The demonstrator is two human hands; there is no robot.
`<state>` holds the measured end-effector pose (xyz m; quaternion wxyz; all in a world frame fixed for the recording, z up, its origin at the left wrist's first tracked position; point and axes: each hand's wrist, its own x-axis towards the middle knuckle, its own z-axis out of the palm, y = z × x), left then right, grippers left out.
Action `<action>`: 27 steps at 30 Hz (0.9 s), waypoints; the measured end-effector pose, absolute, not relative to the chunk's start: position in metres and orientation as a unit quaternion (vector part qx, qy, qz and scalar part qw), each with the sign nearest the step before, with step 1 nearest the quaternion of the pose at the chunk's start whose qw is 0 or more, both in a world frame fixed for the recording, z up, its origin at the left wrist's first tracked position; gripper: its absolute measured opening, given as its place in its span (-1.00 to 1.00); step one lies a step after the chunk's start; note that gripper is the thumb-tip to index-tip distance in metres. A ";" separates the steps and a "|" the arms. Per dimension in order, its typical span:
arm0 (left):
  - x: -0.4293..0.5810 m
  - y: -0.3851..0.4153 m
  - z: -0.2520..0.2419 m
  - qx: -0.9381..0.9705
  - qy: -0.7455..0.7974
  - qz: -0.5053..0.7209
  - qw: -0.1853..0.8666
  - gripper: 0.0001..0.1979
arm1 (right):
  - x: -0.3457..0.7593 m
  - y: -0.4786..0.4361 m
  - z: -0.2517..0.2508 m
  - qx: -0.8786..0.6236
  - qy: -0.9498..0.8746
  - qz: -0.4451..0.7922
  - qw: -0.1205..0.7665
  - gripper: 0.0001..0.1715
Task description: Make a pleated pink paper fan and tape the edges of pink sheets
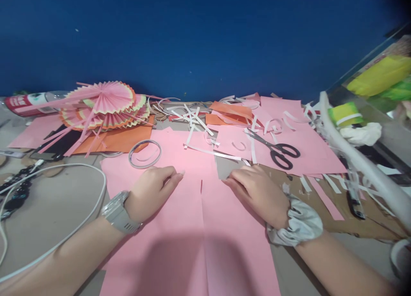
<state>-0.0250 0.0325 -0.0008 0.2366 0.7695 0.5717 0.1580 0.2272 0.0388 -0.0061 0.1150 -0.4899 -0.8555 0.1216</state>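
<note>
Pink paper (pixel 180 240) lies in front of me, with a lengthwise line down its middle and a short dark gap at the line's upper end. My left hand (pixel 154 184), below a grey watch, is closed, thumb and fingers together at the paper's left part. My right hand (pixel 257 191), below a pale scrunchie, is closed at the paper's upper right edge; its fingertips are partly hidden. Just beyond my left hand lies a roll of clear tape (pixel 131 155). Dark-handled scissors (pixel 281 154) rest, blades apart, past my right hand on more pink sheets (pixel 314 154).
Folded paper fans (pixel 109 101) are stacked at the back left on orange paper (pixel 118 137), near a bottle (pixel 28 103). White strips (pixel 192 116) litter the back. A white cable (pixel 104 184) loops at left. A cutter (pixel 355 206) and white tube (pixel 362 159) lie at right.
</note>
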 end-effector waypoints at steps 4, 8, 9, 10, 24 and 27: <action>-0.026 0.033 -0.001 0.765 0.577 0.164 0.237 -0.61 | 0.230 0.039 -0.002 -0.494 -0.848 0.135 0.136 -0.62; -0.033 0.039 -0.001 0.754 0.595 0.185 0.207 -0.62 | 0.241 0.039 0.007 -0.543 -0.802 0.151 0.197 -0.69; -0.035 0.041 -0.001 0.751 0.601 0.192 0.197 -0.61 | 0.243 0.039 0.009 -0.561 -0.781 0.172 0.215 -0.70; -0.037 0.042 0.000 0.748 0.605 0.197 0.187 -0.61 | 0.245 0.039 0.011 -0.576 -0.761 0.194 0.227 -0.70; -0.021 0.018 -0.009 0.903 0.417 0.030 0.100 -0.22 | 0.248 0.044 0.005 -0.668 -0.717 0.078 0.184 -0.57; -0.022 0.020 -0.011 0.900 0.425 0.021 0.092 -0.22 | 0.249 0.044 0.006 -0.664 -0.726 0.081 0.163 -0.58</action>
